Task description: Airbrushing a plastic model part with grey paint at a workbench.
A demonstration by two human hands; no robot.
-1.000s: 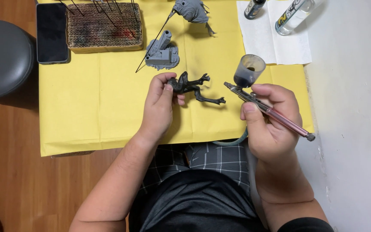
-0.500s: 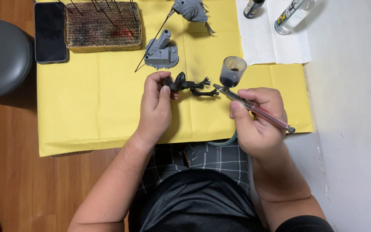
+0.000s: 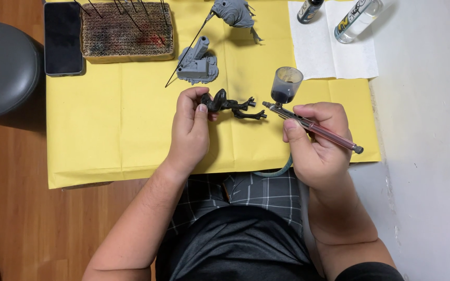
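The left hand (image 3: 191, 130) gripped the dark figure (image 3: 230, 104) over the yellow sheet (image 3: 105, 135). The right hand (image 3: 316, 145), clasping the airbrush (image 3: 308, 125), had closed in since a second ago; its nozzle now nearly touched the figure.

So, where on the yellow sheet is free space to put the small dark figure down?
The yellow sheet is bare left of the left hand, below the cardboard block and phone. The top edge is crowded: grey part, grey figure, paper towel with bottles.
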